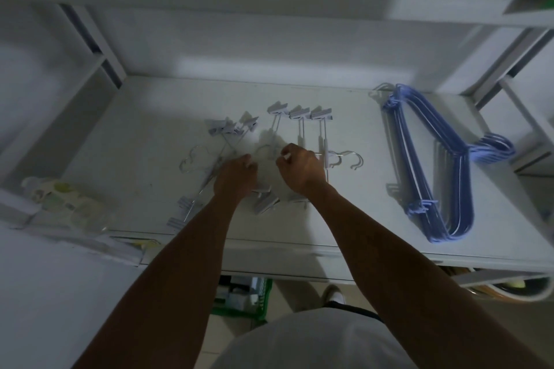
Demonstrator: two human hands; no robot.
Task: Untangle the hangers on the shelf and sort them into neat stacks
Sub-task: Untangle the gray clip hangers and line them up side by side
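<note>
Blue hangers (pixel 434 174) lie neatly stacked at the shelf's (pixel 150 129) right, but mid-shelf the clip hangers (pixel 299 129) are only half sorted: the right hand (pixel 301 169) pinches one, while the left hand's (pixel 235 172) grip is hidden.

White shelf (pixel 150 144) bears clip hangers (pixel 299 113), blue hangers (pixel 463 183) (stacked).

The left hand (pixel 235 172) hides its own fingertips, grip unclear; the right hand (pixel 301 169) covers some clip hangers (pixel 299 117); the leftmost packet (pixel 60 198) is blurred

Home storage rm: shelf (pixel 150 129), hangers (pixel 460 159)
</note>
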